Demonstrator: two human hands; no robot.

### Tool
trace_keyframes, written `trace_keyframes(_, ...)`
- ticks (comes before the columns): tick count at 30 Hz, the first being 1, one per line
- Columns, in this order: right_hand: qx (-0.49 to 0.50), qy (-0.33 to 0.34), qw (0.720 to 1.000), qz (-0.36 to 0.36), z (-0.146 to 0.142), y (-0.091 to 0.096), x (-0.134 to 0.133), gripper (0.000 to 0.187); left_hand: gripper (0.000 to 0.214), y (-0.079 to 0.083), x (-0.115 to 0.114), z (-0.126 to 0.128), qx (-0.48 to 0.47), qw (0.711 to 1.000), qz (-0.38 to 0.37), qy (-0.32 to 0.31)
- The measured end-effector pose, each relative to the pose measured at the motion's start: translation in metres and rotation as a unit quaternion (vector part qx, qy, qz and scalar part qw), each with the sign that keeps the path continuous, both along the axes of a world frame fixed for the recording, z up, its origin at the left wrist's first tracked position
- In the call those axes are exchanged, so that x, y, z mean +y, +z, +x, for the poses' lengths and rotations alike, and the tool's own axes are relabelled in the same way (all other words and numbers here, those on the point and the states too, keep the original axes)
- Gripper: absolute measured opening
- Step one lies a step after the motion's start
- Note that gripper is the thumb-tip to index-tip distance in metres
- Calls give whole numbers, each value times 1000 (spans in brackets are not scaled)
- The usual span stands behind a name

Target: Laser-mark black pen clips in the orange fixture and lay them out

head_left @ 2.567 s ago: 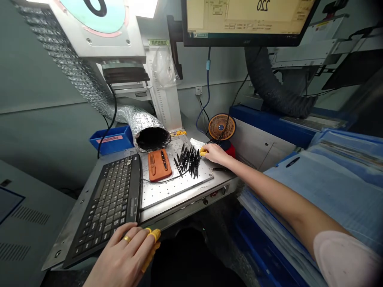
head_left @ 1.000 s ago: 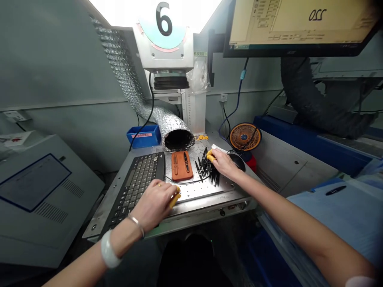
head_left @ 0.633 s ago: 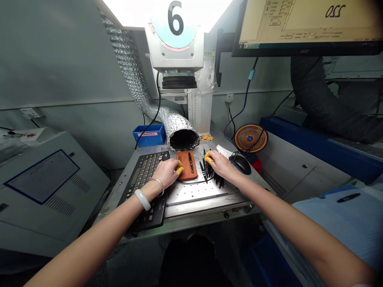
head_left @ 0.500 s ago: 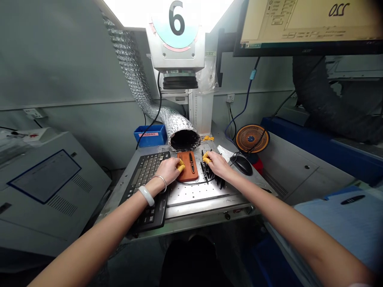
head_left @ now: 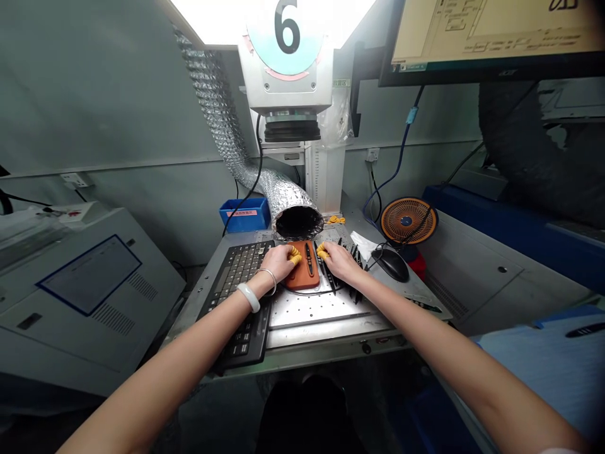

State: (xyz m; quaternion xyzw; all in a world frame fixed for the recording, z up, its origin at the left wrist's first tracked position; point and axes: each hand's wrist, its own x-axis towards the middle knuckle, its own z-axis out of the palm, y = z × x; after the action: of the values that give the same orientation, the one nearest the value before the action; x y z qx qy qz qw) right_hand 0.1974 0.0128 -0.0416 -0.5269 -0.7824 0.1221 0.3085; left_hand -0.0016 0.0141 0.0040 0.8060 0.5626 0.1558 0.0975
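Observation:
An orange fixture (head_left: 305, 277) lies on the perforated metal plate (head_left: 312, 309) under the laser head. One slim black part (head_left: 309, 260) sits in its right slot. My left hand (head_left: 281, 261), with yellow finger cots, is curled over the fixture's left slot, fingertips pressed together on it. My right hand (head_left: 339, 263), also in yellow cots, is pinched at the fixture's right edge. What either pinch holds is hidden. Several loose black parts (head_left: 355, 280) lie on the plate beside and under my right hand.
A black keyboard (head_left: 241, 284) lies left of the plate and a mouse (head_left: 391, 265) and small orange fan (head_left: 409, 221) to its right. Behind are a foil duct (head_left: 293, 211), blue bin (head_left: 244, 214), laser head (head_left: 289, 69) and monitor (head_left: 496, 31). A grey machine (head_left: 85, 284) stands at left.
My left hand has come from the keyboard's front edge up onto the orange fixture. My right hand has shifted left from the pile of black parts to the fixture's right edge.

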Motion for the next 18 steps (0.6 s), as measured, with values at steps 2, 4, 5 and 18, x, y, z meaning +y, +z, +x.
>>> trace_keyframes(2, 3, 2, 1000, 3, -1, 0, 1, 10, 18, -3, 3, 2, -2, 1000, 0, 0)
trace_keyframes(4, 8, 3, 1000, 4, -2, 0, 2, 9, 18, -4, 5, 3, -4, 1000, 1, -1)
trace_keyframes(5, 10, 2, 1000, 4, -2, 1, 2, 8, 19, -5, 5, 3, -4, 1000, 1, -2)
trace_keyframes(18, 30, -2, 1000, -7, 0, 1, 1, 8, 16, -10, 14, 8, 23, 1000, 16, -1)
